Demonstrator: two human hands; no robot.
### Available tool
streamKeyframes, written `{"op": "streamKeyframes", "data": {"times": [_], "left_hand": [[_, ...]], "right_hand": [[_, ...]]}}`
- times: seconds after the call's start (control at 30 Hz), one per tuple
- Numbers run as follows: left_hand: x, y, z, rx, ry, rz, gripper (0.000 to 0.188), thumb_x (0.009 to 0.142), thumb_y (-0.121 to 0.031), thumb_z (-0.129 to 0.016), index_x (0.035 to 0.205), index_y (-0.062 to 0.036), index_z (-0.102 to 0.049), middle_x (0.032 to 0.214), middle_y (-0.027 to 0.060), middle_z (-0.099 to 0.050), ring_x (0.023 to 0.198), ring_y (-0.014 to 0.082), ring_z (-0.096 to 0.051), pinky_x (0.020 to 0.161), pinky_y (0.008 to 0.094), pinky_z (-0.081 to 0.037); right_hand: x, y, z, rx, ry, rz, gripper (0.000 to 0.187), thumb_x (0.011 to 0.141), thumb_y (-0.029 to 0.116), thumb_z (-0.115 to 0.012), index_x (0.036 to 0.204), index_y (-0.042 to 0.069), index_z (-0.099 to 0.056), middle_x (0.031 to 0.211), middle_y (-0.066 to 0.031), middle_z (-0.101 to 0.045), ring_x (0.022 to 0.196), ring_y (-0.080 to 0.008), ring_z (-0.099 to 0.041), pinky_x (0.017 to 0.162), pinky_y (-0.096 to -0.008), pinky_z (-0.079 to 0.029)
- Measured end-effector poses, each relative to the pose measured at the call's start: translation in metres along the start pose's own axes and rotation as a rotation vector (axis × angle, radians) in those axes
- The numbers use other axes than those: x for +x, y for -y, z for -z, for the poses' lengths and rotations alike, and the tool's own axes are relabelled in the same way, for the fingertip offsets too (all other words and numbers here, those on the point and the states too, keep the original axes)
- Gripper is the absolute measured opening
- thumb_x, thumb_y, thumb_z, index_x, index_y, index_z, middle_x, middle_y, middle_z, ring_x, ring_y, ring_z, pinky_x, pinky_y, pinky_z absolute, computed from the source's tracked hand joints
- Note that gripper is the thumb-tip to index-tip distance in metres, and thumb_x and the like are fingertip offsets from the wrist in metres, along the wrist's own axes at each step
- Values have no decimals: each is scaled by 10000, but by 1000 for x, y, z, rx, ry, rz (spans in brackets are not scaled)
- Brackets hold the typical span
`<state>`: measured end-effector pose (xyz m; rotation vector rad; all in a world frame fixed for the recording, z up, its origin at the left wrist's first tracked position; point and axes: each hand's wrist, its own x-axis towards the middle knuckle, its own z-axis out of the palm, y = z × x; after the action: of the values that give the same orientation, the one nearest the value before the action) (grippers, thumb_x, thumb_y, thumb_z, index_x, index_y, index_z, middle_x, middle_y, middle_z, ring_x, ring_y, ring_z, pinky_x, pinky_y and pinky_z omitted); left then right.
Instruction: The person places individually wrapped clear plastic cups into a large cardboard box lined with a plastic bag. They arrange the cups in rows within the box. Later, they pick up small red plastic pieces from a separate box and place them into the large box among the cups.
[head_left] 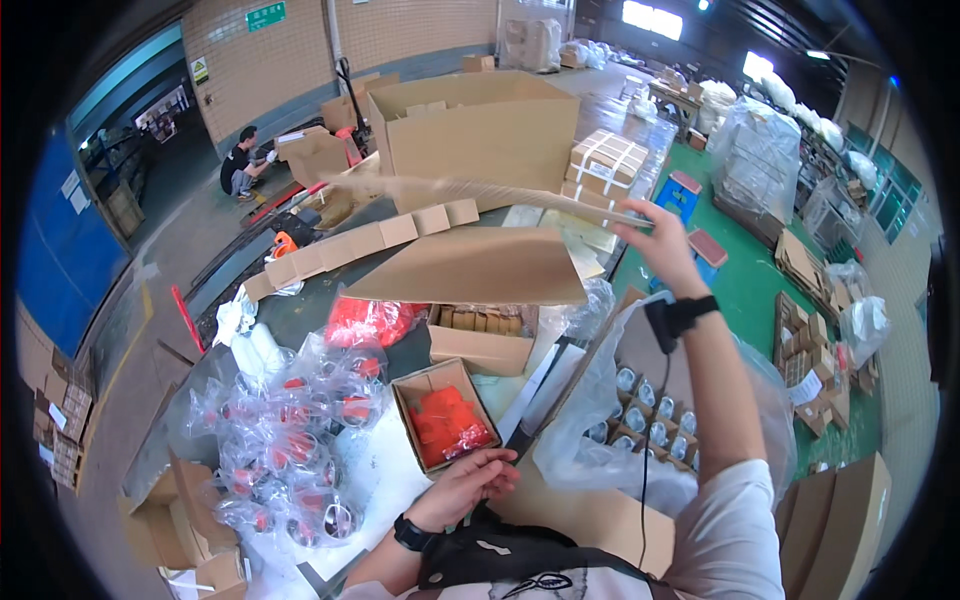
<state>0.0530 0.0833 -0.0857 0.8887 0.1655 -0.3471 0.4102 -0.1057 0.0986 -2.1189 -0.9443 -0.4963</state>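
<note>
My right hand (pixel 655 235) is raised at the right, fingers closed on one end of a thin cardboard sheet (pixel 500 195), seen nearly edge-on and blurred. Low in the middle, my left hand (pixel 468 488) has its fingers bent together, with nothing visible in them. Just beyond it stands an open small carton (pixel 410 405) with red pieces (pixel 445 425) inside. Farther off is another carton (pixel 475 350) with rows of brown packed items, partly under a tan cardboard panel (pixel 470 268). To the right, a plastic-lined box (pixel 580 465) holds several clear-topped pieces in a cardboard divider.
Clear-bagged items with red parts (pixel 290 440) pile up on the left of the table. Behind them lie a red bag (pixel 370 320) and a folded cardboard strip (pixel 340 250). A big open carton (pixel 480 140) stands beyond the table. A person (pixel 245 165) crouches at the far left.
</note>
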Motion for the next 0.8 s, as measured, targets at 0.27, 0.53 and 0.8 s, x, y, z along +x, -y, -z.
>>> {"op": "streamKeyframes", "data": {"times": [0.27, 0.53, 0.8], "left_hand": [[32, 24, -3, 456, 237, 153, 434, 975, -251, -581, 1337, -36, -479, 1185, 58, -582, 1045, 138, -582, 876, 253, -469], [219, 128, -54, 2262, 464, -547, 562, 862, -186, -541, 1397, -66, -415, 1076, 169, -650, 952, 313, -654, 1027, 472, -362], [164, 44, -33, 2153, 1108, -348, 104, 801, -131, -565, 824, -77, -651, 835, 82, -627, 848, 294, -645, 762, 419, -509]], "right_hand": [[-212, -93, 26, 273, 617, -641, 534, 775, 204, -799, 1221, 3, -584, 1123, -134, -648, 1052, -206, -603, 904, -356, -488], [-454, -127, 29, -784, 466, -1058, 1405, 462, 305, -947, 1545, 219, -57, 1581, -165, -172, 1431, -348, -240, 1064, -690, -217], [-562, -142, 97, -488, 486, -984, 305, 773, 22, -558, 1030, 105, -701, 942, -176, -692, 931, -335, -665, 823, -458, -512]]}}
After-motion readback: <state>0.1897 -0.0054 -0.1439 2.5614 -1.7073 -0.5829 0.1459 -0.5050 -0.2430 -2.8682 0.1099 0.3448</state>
